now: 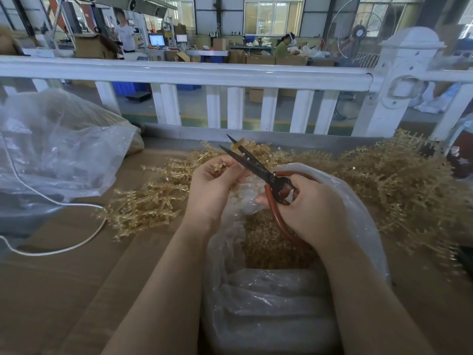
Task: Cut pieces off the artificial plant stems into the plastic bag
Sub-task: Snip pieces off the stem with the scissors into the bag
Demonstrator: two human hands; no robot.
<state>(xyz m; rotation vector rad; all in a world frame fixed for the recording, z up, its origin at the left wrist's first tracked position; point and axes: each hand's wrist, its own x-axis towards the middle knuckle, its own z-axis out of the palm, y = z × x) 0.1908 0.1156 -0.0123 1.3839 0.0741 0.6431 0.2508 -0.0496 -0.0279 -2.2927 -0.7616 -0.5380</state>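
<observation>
My right hand [311, 208] grips the red-brown handles of black-bladed scissors [252, 163], whose blades are parted and point up and to the left. A tan stem piece [238, 145] sits between the blade tips. My left hand [213, 187] holds a small tan artificial plant stem [219, 166] in curled fingers, just left of the blades. Below both hands an open clear plastic bag [358, 201] holds a heap of cut tan pieces [268, 239].
Tan stems [399, 180] are piled at the right, and more stems [143, 208] lie at the left on the brown cardboard surface [64, 290]. A large clear bag [51, 149] and a white cord [58, 251] lie left. A white railing [204, 73] runs behind.
</observation>
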